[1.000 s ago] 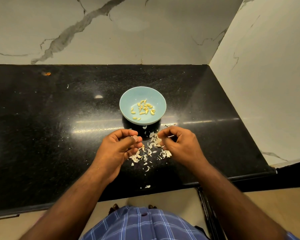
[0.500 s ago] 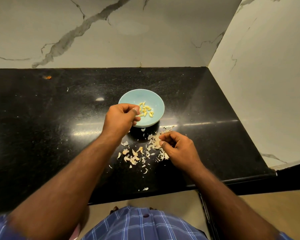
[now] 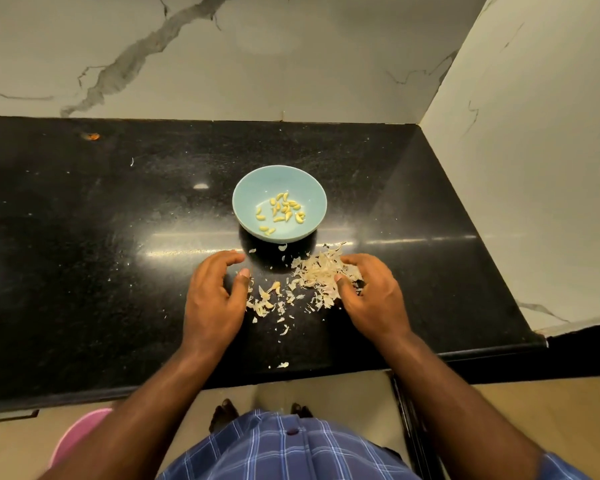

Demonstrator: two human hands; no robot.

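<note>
A light blue bowl point(image 3: 250, 188) stands on the black counter point(image 3: 84, 237) and holds several peeled yellow garlic cloves point(image 3: 283, 209). In front of it lies a scatter of pale garlic skins point(image 3: 317, 275). My left hand point(image 3: 215, 299) rests on the counter left of the skins, fingers loosely curved, holding nothing. My right hand point(image 3: 371, 296) lies against the right side of the skin pile, its fingers curved over the skins and touching them.
Marble walls rise behind the counter and on the right, forming a corner. The counter's front edge point(image 3: 222, 382) runs just below my wrists. A loose skin flake point(image 3: 282, 365) lies near that edge. A pink object point(image 3: 80, 434) sits on the floor at lower left.
My left hand has come back from over the bowl to the counter beside the skins. My right hand has shifted onto the right side of the skin pile.
</note>
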